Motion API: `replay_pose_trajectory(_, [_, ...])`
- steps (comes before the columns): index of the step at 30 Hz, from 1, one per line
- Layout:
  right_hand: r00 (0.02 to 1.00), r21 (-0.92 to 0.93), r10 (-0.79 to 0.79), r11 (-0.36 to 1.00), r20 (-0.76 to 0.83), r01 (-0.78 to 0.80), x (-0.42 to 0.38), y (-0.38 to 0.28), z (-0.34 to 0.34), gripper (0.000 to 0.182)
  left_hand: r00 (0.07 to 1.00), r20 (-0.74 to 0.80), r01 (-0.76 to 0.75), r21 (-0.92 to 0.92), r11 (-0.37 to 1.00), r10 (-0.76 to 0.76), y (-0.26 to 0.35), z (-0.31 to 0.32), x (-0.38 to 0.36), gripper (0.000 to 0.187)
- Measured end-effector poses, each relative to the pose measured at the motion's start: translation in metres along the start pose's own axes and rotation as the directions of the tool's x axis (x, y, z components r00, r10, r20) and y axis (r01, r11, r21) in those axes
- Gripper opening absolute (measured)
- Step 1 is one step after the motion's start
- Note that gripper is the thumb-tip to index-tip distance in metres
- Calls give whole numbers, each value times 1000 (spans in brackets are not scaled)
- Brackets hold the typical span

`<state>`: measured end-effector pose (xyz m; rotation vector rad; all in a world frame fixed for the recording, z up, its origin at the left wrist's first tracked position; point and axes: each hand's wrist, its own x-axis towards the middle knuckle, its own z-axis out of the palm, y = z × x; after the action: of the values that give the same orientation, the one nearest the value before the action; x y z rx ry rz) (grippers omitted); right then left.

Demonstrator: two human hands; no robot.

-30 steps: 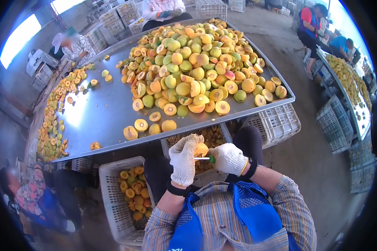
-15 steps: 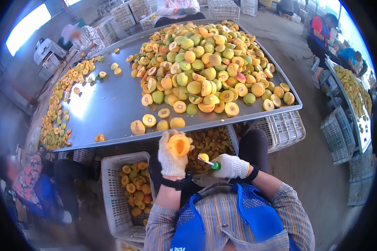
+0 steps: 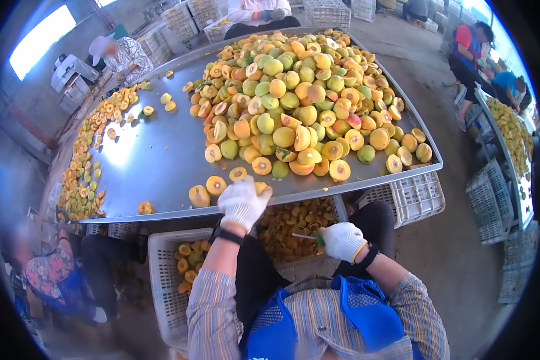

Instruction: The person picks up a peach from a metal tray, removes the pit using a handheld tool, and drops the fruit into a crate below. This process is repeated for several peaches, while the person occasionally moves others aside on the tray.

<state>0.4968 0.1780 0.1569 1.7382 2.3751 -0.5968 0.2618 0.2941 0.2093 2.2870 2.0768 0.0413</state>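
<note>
My left hand [image 3: 244, 203], in a white knit glove, reaches over the near edge of the metal table [image 3: 162, 211]. Its fingers curl at an apricot half [image 3: 261, 188]; the fingertips are partly hidden. Beside it on the tabletop lie more apricot halves [image 3: 199, 195]. Lower right, my gloved right hand [image 3: 344, 242] is closed round the green handle of a thin metal pitting tool [image 3: 306, 236]. The tool's tip points left, above a container [image 3: 342, 210] of small brownish-orange pieces between my knees.
A large apricot heap [image 3: 294, 102] covers the table's right side; more halves [image 3: 81, 174] line its left edge. At my left stands a white crate [image 3: 162, 282] with apricot halves. Another crate [image 3: 419, 195] is under the right corner. Several people work around this table and another one.
My left hand has moved up to the table edge, and the hollowed apricot half it held is gone from view. The yellow piece at the tool's tip is gone. My right hand shifted slightly right.
</note>
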Motion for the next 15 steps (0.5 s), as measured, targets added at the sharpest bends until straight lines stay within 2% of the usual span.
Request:
replay_pose_trajectory(2, [1000, 123, 11, 992, 0, -11, -4, -6, -9, 19, 968, 247, 32, 1, 999, -32, 15, -4, 33, 61])
replay_pose_trajectory(4, [1000, 136, 6, 991, -16, -4, -7, -3, -9, 20, 924, 382, -27, 38, 999, 11, 14, 7, 54, 67])
replay_pose_trajectory(7, [989, 184, 3, 983, -146, 25, -9, 0, -13, 21, 917, 399, -23, 30, 999, 9, 6, 11, 55, 67])
replay_pose_trajectory(9, [979, 233, 23, 972, -204, 26, -12, 2, -19, 23, 966, 260, 14, -82, 997, 7, -9, 16, 50, 61])
replay_pose_trajectory(10, [964, 279, 45, 960, -263, 31, -13, 3, -22, 25, 966, 258, 15, -82, 997, 6, -18, 19, 46, 61])
replay_pose_trajectory(11, [969, 259, 62, 966, -240, 2, -14, 4, -26, 30, 982, 189, 80, -512, 855, 22, -30, 22, 40, 53])
replay_pose_trajectory(12, [968, 259, 58, 966, -243, 7, -16, 1, -30, 30, 993, 121, 100, -838, 536, 4, -32, 12, 29, 46])
replay_pose_trajectory(13, [969, 328, 79, 945, -235, 2, -17, -3, -36, 32, 974, 227, 224, -962, 156, 0, -37, 0, 13, 35])
replay_pose_trajectory(14, [969, 394, 96, 919, -227, 1, -19, -8, -42, 34, 981, 112, 160, -932, -326, 161, -51, 19, 7, 40])
replay_pose_trajectory(15, [971, 418, 89, 909, -222, 12, -22, -17, -49, 35, 978, 47, 153, -824, -546, 203, -39, 7, -11, 43])
